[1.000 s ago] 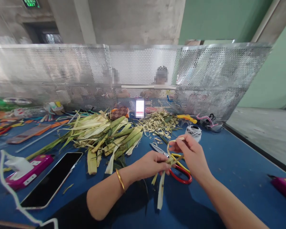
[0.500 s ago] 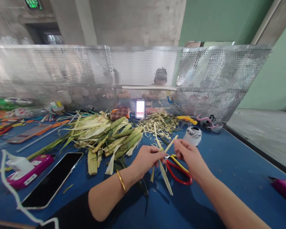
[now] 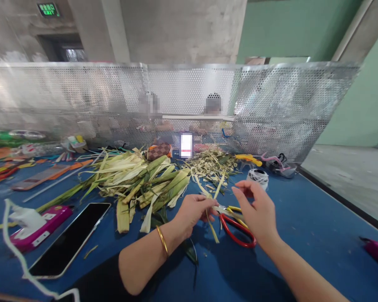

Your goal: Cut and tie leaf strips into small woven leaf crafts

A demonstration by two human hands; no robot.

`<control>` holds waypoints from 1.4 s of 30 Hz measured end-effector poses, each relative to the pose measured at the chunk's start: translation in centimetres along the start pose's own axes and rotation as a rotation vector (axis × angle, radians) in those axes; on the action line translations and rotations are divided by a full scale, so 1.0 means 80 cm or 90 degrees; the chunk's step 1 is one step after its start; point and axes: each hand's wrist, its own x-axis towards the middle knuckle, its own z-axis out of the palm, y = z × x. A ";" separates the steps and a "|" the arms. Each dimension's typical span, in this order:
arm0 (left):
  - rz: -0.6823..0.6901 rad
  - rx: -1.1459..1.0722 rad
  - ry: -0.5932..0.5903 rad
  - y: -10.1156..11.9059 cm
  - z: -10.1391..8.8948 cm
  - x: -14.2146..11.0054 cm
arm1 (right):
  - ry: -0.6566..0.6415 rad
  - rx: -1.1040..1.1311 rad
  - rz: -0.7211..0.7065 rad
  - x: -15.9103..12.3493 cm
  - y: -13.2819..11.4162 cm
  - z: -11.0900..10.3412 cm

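Note:
My left hand point(image 3: 197, 212) pinches crossed corn husk strips point(image 3: 219, 186) between thumb and fingers; their ends stick out above and below the grip. To the right, my right hand point(image 3: 258, 205) is raised with thumb and fingers apart and nothing visible between them. Beneath and between the hands, a pair of scissors point(image 3: 237, 235) with red and yellow handles lies on the blue table, its blades partly behind the left fingertips. Left of my hands spreads a large pile of pale green corn husks point(image 3: 157, 180).
Small husk scraps point(image 3: 212, 163) lie in a heap before the perforated metal screen point(image 3: 189, 88). A white string roll point(image 3: 258, 178) stands behind my right hand. At left are a phone point(image 3: 71, 239) and a purple power strip point(image 3: 42, 226) with a white cable. People sit behind the screen.
My right hand has let go of the upright husk strip and opened, moving slightly right. The strips in my left hand have turned, and the lower end now hangs shorter.

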 end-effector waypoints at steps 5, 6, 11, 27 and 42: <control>-0.009 -0.196 0.064 -0.003 0.000 0.006 | -0.248 -0.069 -0.157 -0.027 -0.014 0.011; -0.007 -0.218 0.076 -0.004 0.001 0.006 | -0.285 -0.089 -0.121 -0.031 -0.013 0.018; 0.004 -0.231 0.030 -0.005 0.004 0.005 | -0.326 -0.020 0.013 -0.039 -0.004 0.042; -0.007 -0.212 -0.047 0.006 -0.004 0.000 | -0.394 0.142 0.006 -0.047 -0.032 0.028; 0.018 -0.139 -0.065 0.011 -0.010 0.001 | -0.245 -0.239 -0.305 0.002 0.004 0.005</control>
